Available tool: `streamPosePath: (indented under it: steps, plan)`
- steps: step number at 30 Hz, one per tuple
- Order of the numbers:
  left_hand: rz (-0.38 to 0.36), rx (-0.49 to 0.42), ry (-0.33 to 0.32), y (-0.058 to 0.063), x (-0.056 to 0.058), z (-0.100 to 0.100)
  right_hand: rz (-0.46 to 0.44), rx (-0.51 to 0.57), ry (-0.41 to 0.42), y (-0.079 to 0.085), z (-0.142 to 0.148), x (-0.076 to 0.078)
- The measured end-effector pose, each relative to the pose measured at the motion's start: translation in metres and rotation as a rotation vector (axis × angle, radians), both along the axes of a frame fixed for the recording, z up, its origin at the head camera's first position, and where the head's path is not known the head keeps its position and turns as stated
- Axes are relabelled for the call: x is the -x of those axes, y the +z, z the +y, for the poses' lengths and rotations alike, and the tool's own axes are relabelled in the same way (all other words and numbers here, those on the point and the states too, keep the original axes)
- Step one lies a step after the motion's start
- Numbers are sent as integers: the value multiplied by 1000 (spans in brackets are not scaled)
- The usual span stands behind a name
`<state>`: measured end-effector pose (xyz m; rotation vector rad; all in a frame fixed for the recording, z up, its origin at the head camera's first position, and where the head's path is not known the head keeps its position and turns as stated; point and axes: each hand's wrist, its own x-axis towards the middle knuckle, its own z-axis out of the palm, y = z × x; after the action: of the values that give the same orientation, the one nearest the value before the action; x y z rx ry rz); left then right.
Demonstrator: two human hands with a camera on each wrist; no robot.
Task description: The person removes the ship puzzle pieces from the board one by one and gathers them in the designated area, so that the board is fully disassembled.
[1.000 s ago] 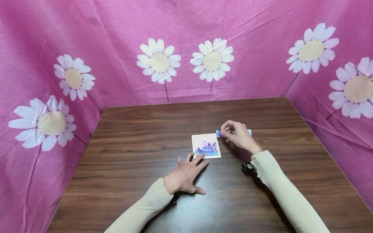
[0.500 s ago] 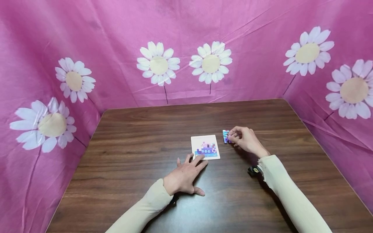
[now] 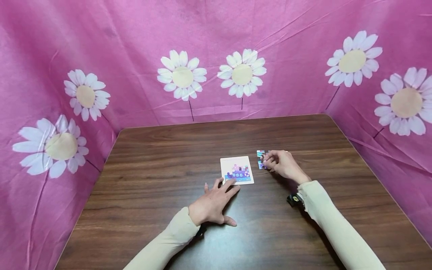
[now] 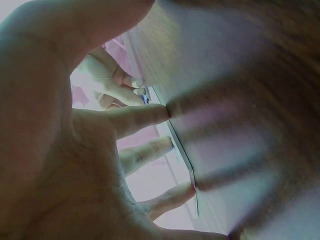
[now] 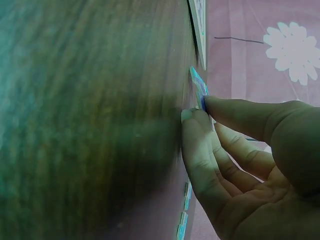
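A square white card (image 3: 235, 162) with a purple ship picture lies flat near the middle of the wooden table. My left hand (image 3: 213, 204) is spread out, its fingertips on the near edge of that card and its thumb held apart. To the card's right, my right hand (image 3: 283, 164) pinches a small colourful puzzle piece (image 3: 260, 159) between thumb and fingers, close over the table. In the right wrist view this puzzle piece (image 5: 198, 82) shows beyond the thumb tip; the hand covers the rest of it.
More flat colourful pieces (image 5: 182, 227) lie on the table under and past the right hand. The brown wooden table (image 3: 162, 161) has a pink curtain with white daisies (image 3: 209, 30) behind it and at both sides.
My right hand has shifted right and slightly nearer, and the colourful piece that was by the card's upper right corner now sits apart from the card. My left hand has stayed on the card.
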<state>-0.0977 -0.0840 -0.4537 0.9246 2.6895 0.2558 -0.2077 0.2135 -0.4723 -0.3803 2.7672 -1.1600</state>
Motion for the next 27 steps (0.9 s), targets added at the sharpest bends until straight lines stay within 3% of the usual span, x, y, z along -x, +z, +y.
streamPosePath:
  steps: [9,27]
  plan:
    - [-1,-5,-3,0,1,0,-24,9,-1,-3,0,2]
    - [-33,36,11,0,4,0,27,-13,-5,0,-1,7]
